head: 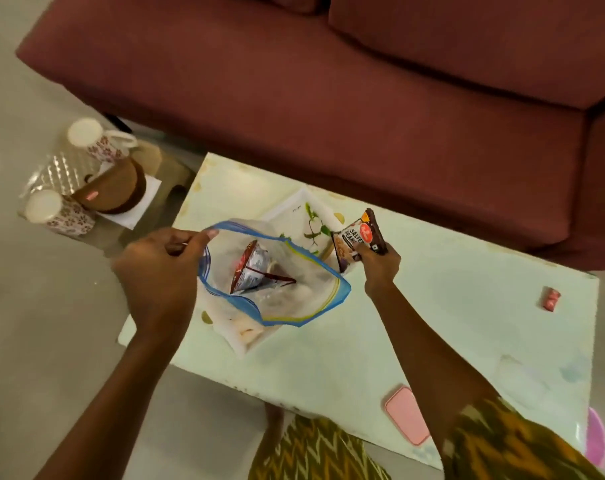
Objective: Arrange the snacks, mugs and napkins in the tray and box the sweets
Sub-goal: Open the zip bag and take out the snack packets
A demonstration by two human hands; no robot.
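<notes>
Head view: my left hand [162,261] pinches the zip bag [273,282] rim, holding it open above the tray [294,211] on the surface [432,323]; my right hand [377,261] grips a peanut packet [359,237] beside it.

Snack packet [359,237] label reads "SALTE… PEAN…", partly covered

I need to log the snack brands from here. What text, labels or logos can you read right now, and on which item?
"SALTE..." over "PEAN...", cut off by the fold: on the peanut packet held in the right hand.
Red round logo on that packet: too blurred to read.
Print on the packets inside the zip bag, held open by the left hand: blurred.
Red label on the brown container: too small.
Small red wrapper: unreadable.
</notes>
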